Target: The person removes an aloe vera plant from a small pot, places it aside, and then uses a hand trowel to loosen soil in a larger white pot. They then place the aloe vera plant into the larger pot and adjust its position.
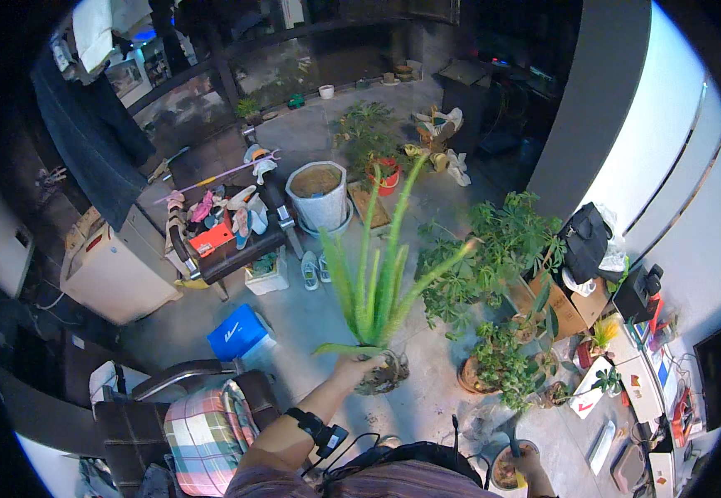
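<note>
Left of and beyond the round pot (492, 475), our left hand (358, 368) holds an aloe-like plant (385, 311) at its base, fleshy leaves tapering above tangled, crumbly roots (385, 378). Our right hand (531, 466) is at the pot, hiding part of its rim and coarse soil; we cannot tell what those fingers grip.
</note>
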`<state>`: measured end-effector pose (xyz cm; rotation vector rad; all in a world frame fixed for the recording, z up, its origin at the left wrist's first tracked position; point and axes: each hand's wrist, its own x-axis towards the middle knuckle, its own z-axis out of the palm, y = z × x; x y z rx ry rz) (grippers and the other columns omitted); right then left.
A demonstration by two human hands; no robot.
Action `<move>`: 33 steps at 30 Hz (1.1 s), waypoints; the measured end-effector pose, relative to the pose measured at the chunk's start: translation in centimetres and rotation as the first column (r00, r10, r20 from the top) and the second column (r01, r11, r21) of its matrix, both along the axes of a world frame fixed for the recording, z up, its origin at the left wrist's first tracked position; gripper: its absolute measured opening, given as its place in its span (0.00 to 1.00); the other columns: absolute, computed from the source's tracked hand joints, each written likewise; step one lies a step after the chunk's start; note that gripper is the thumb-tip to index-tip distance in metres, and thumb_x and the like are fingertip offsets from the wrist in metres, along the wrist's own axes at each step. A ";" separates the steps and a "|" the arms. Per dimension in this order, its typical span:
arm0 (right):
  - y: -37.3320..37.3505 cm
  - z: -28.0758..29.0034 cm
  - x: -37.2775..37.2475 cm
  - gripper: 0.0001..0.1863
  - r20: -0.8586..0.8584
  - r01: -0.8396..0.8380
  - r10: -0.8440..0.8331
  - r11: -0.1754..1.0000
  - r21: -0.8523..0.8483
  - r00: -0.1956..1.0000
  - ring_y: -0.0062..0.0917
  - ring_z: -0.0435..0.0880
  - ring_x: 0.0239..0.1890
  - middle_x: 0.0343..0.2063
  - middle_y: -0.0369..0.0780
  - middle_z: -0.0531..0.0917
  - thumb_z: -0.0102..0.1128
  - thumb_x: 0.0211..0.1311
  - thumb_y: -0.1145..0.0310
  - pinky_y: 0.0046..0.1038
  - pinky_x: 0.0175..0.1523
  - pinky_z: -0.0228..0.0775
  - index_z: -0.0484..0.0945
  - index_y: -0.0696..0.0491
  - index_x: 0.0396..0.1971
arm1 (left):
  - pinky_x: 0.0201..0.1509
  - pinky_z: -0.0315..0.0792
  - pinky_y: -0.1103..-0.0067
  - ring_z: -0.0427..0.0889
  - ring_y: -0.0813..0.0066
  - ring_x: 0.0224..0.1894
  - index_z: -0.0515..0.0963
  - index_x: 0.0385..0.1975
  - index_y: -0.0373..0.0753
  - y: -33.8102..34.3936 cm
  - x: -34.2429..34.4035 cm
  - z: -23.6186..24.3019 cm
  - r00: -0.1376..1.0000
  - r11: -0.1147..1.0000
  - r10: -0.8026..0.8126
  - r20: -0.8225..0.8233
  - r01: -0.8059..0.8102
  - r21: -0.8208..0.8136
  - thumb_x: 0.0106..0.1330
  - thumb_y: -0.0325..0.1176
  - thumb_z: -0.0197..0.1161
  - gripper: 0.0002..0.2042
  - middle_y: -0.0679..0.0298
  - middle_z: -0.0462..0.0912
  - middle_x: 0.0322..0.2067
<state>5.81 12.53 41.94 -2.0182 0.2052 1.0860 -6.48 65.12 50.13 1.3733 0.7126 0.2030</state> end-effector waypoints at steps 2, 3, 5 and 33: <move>5.8 3.2 2.2 0.13 -0.024 -0.089 0.090 0.994 0.057 0.996 0.24 0.80 0.18 0.22 0.41 0.81 0.65 0.49 0.76 0.24 0.21 0.72 0.77 0.61 0.36 | 0.33 0.71 0.81 0.78 0.78 0.30 0.79 0.34 0.34 3.0 -0.9 0.0 0.996 0.994 0.079 -0.036 -0.082 -0.067 0.54 0.29 0.67 0.09 0.66 0.81 0.29; 8.8 5.0 3.3 0.11 -0.042 -0.099 0.103 0.991 0.087 0.994 0.23 0.80 0.18 0.20 0.41 0.81 0.65 0.50 0.75 0.22 0.21 0.71 0.77 0.60 0.35 | 0.32 0.71 0.81 0.78 0.77 0.30 0.79 0.34 0.35 4.3 -1.4 0.2 0.992 0.991 0.122 -0.021 -0.123 -0.056 0.54 0.27 0.66 0.09 0.66 0.81 0.29; 14.5 8.4 5.4 0.10 -0.007 -0.196 0.198 0.974 0.113 0.980 0.22 0.79 0.17 0.17 0.40 0.80 0.64 0.52 0.72 0.21 0.20 0.69 0.76 0.59 0.32 | 0.33 0.72 0.80 0.78 0.77 0.30 0.78 0.35 0.35 6.4 -2.0 0.6 0.977 0.977 0.211 0.031 -0.209 -0.044 0.54 0.24 0.65 0.09 0.65 0.80 0.29; 74.1 6.9 42.0 0.23 -0.085 -0.433 0.512 0.794 0.426 0.855 0.23 0.78 0.20 0.21 0.39 0.79 0.66 0.51 0.66 0.24 0.24 0.71 0.68 0.54 0.46 | 0.36 0.71 0.79 0.77 0.77 0.32 0.77 0.35 0.38 41.9 13.5 2.8 0.670 0.681 0.731 0.126 -0.729 -0.070 0.53 0.22 0.64 0.10 0.66 0.80 0.32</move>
